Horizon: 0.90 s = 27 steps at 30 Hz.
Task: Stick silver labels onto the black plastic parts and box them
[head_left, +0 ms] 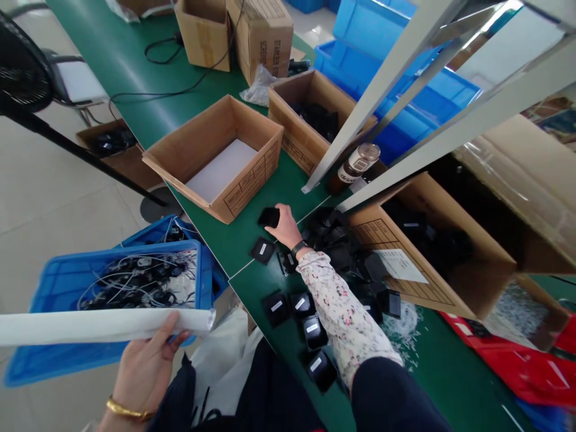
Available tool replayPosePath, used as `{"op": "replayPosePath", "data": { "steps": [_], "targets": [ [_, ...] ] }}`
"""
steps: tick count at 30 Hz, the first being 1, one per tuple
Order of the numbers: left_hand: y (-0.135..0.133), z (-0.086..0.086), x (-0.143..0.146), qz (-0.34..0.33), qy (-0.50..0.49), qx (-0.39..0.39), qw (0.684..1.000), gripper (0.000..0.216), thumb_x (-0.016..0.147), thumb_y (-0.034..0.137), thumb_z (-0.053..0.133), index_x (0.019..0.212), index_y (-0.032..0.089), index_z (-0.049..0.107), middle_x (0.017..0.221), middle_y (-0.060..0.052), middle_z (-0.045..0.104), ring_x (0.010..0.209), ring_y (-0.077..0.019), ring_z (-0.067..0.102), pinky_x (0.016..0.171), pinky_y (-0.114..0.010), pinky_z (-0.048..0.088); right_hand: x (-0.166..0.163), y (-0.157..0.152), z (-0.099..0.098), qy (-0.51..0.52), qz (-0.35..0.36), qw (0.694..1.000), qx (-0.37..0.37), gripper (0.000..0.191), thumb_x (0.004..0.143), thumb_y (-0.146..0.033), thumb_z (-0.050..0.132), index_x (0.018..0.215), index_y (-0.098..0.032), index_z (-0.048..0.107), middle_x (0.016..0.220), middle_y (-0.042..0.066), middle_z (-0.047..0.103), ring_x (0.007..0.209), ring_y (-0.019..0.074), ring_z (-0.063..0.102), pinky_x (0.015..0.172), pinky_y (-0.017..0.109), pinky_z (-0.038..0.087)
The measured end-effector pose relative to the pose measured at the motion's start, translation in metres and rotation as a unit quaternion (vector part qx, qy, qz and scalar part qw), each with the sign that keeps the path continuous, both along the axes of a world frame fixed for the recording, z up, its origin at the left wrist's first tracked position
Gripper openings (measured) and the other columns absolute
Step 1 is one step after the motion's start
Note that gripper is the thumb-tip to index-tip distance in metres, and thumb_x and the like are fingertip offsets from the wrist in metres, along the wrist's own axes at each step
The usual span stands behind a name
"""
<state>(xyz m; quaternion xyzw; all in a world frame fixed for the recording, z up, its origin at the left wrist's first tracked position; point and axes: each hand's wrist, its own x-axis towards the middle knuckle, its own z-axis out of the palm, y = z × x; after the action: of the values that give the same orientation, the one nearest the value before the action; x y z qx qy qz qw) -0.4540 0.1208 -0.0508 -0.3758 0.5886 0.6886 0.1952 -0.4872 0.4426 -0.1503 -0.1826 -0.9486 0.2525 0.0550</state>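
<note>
My left hand, with a gold bangle at the wrist, is closed on the end of a long white strip, perhaps a sheet seen edge-on. The strip reaches out past the left edge of the view, above a blue crate. My right hand grips a small black square plastic piece at the green table. Just below it lies another black square piece with a white label. Several more labelled black pieces lie nearer my body, and a heap of black parts is right of my forearm.
An open carton with a white sheet on its bottom stands ahead. Beyond it is a carton of black parts. White metal posts and a bottle stand at right. A blue crate holds cables. A fan pole stands left.
</note>
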Motion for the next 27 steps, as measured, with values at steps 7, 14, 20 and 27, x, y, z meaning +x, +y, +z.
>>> {"op": "replayPosePath", "data": {
  "steps": [7,14,20,27],
  "targets": [
    [0.033,0.000,-0.016,-0.010,0.050,0.066,0.997,0.015,0.068,0.000,0.063,0.074,0.013,0.064,0.080,-0.001,0.065,0.066,-0.0145,0.060,0.049,-0.020,0.058,0.050,-0.037,0.030,0.074,-0.064,0.994,-0.055,0.039,0.080,-0.018,0.060,0.117,-0.013,0.048,0.128,0.014,0.044,0.123,0.0256,0.034,0.105,0.042,0.029],
    [0.045,-0.003,-0.016,-0.019,0.059,0.099,0.993,0.021,0.059,0.010,0.075,0.075,0.010,0.063,0.075,-0.003,0.066,0.064,-0.0161,0.062,0.049,-0.022,0.057,0.074,-0.126,0.082,-0.027,-0.030,0.849,-0.526,0.031,0.079,-0.040,0.060,0.098,-0.017,0.065,0.090,0.005,0.067,0.081,0.0201,0.061,0.072,0.032,0.049],
    [0.042,-0.004,-0.015,-0.020,0.042,0.099,0.994,0.017,0.061,0.007,0.073,0.074,0.010,0.062,0.074,-0.002,0.065,0.063,-0.0152,0.062,0.048,-0.022,0.057,0.079,-0.157,0.082,0.033,-0.087,0.910,-0.404,0.008,0.075,-0.023,0.065,0.082,-0.021,0.068,0.074,0.002,0.065,0.068,0.0177,0.057,0.062,0.029,0.046],
    [0.033,-0.013,-0.021,0.015,-0.013,0.126,0.992,0.012,0.072,0.000,0.060,0.075,0.011,0.060,0.077,-0.002,0.064,0.062,-0.0129,0.062,0.046,-0.020,0.056,0.079,-0.166,0.096,0.105,-0.003,0.953,-0.283,0.012,0.083,-0.016,0.056,0.081,-0.025,0.065,0.092,0.003,0.066,0.089,0.0201,0.056,0.080,0.034,0.045]
  ]
}}
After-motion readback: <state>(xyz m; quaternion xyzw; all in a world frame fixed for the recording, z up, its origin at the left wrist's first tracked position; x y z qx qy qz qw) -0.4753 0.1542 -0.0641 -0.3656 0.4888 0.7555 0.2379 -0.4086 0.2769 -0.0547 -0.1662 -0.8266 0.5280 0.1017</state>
